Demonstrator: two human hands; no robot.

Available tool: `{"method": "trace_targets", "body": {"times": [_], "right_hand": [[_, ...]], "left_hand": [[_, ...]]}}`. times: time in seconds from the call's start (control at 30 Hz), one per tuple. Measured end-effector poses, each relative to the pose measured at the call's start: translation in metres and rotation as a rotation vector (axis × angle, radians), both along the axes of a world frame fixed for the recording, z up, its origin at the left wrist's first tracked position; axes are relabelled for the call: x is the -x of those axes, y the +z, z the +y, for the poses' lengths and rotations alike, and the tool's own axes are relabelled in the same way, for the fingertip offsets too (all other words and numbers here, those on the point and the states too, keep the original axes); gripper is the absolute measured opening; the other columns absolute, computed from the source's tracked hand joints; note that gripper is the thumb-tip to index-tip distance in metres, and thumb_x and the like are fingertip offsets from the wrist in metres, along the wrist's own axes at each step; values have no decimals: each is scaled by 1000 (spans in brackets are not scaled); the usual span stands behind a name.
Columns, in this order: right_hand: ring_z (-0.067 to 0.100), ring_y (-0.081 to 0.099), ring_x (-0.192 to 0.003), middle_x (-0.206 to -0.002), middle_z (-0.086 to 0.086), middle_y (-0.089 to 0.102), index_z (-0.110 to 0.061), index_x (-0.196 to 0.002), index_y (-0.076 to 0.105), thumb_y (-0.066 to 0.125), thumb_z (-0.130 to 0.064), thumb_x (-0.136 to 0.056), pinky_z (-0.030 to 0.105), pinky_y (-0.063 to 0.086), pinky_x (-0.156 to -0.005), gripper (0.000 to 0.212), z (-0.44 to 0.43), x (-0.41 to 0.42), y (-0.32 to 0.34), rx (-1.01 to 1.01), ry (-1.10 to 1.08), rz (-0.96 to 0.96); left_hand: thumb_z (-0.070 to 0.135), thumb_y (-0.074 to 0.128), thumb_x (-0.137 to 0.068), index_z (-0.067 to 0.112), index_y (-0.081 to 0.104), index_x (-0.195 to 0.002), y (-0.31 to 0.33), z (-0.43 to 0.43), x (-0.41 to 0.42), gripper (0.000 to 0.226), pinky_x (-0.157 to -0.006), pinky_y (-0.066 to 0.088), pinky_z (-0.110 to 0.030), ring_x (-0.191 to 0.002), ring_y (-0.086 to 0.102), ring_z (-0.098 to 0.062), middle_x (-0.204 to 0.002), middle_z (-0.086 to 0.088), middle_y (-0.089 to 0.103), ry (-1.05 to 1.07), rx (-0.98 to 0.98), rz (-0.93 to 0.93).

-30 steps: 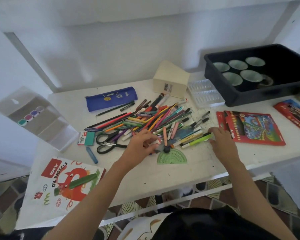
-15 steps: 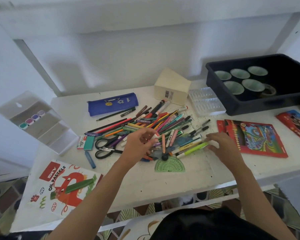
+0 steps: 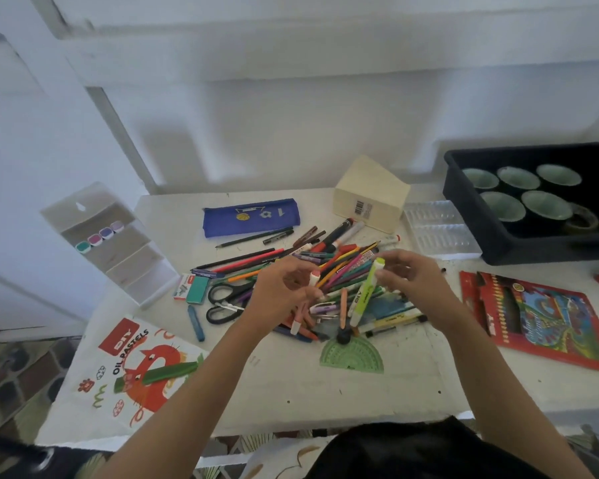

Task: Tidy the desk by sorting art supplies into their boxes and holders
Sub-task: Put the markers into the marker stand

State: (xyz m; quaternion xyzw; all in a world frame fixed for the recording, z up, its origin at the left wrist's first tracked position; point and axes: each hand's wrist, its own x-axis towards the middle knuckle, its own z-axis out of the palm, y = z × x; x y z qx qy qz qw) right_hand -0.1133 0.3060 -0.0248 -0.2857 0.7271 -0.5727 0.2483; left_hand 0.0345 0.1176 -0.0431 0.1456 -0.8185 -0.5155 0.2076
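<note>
A heap of pens, pencils and markers [image 3: 329,267] lies in the middle of the white desk [image 3: 291,392]. My right hand [image 3: 412,281] pinches the top of a lime-green highlighter [image 3: 365,292], lifted upright above the heap. My left hand [image 3: 281,292] holds a pink-and-white marker [image 3: 305,302] raised off the pile. A green protractor [image 3: 353,356] lies just in front of the heap. Black scissors [image 3: 225,300] sit at the heap's left edge.
A black bin [image 3: 519,250] with green cups stands at the back right, a clear tray [image 3: 436,233] beside it. A beige box [image 3: 370,198], blue pencil case [image 3: 249,216], white tiered holder [image 3: 111,243], oil pastels box [image 3: 132,371] and red coloured-pencil box [image 3: 540,319] surround the heap.
Both hands rose from the desk surface. The right hand lifted the green highlighter upright from the heap, and the left hand raised a pink-and-white marker.
</note>
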Motion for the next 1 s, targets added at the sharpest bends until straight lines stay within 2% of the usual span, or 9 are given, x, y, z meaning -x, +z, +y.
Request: {"method": "trace_targets", "body": {"times": [0.17, 0.27, 0.37, 0.47, 0.6, 0.73, 0.8, 0.9, 1.0], "right_hand": [[12, 67, -70, -83, 7, 68, -17, -93, 66, 64, -3, -85, 19, 51, -62, 17, -54, -8, 28, 118, 167, 34], [16, 69, -72, -83, 5, 70, -16, -94, 65, 62, -2, -86, 20, 53, -64, 17, -89, -19, 47, 209, 279, 41], [19, 70, -75, -84, 5, 71, -19, -93, 65, 64, 0, -85, 27, 55, -70, 21, -125, -34, 62, 302, 387, 99], [23, 70, -86, -98, 10, 70, -24, -93, 65, 66, -1, -84, 33, 55, -81, 24, -163, -55, 73, 363, 495, 145], [14, 68, -89, -103, 2, 69, -13, -98, 63, 64, 3, -84, 27, 54, -83, 21, -205, -81, 82, 391, 587, 287], [9, 63, -82, -100, -6, 63, -6, -99, 64, 61, 9, -82, 13, 50, -79, 22, -231, -98, 82, 482, 626, 478], [7, 62, -81, -98, -6, 62, -5, -98, 65, 60, 9, -82, 12, 50, -79, 22, -243, -102, 80, 473, 625, 526], [5, 59, -79, -94, 1, 64, -4, -96, 64, 59, 7, -82, 16, 52, -78, 18, -257, -106, 79, 431, 654, 587], [11, 60, -80, -95, 7, 65, -4, -98, 63, 57, 4, -83, 26, 53, -80, 18, -268, -105, 79, 348, 698, 699]], "left_hand": [[2, 81, -67, 16, 68, -88, 17, -20, -15, 29, -71, 53, -18, -73, 63, -12, -86, -3, 65, 200, 7, 69], [0, 81, -67, 23, 65, -84, 27, -36, -34, 33, -71, 53, -18, -71, 63, -9, -87, -2, 66, 374, 0, 131], [-5, 78, -69, 13, 64, -84, 35, -49, -59, 27, -70, 53, -18, -71, 64, -8, -88, -4, 64, 517, 42, 188], [-4, 77, -71, 9, 62, -84, 40, -61, -86, 24, -74, 53, -19, -75, 64, -10, -88, -6, 63, 690, 129, 231], [2, 77, -73, 8, 62, -84, 43, -73, -111, 19, -78, 52, -19, -79, 61, -14, -88, -5, 61, 915, 302, 311], [2, 76, -76, 6, 62, -85, 43, -84, -120, 16, -77, 52, -17, -81, 56, 0, -89, 2, 58, 1018, 438, 312], [3, 75, -77, 5, 64, -88, 42, -90, -120, 16, -77, 53, -19, -83, 57, -2, -92, 1, 61, 1045, 438, 292], [4, 75, -78, 8, 64, -95, 40, -96, -122, 20, -79, 53, -19, -83, 62, -11, -93, 1, 66, 1112, 376, 292], [4, 74, -78, 13, 64, -97, 41, -97, -123, 23, -80, 52, -19, -82, 64, -13, -91, 0, 67, 1124, 416, 334]]}}
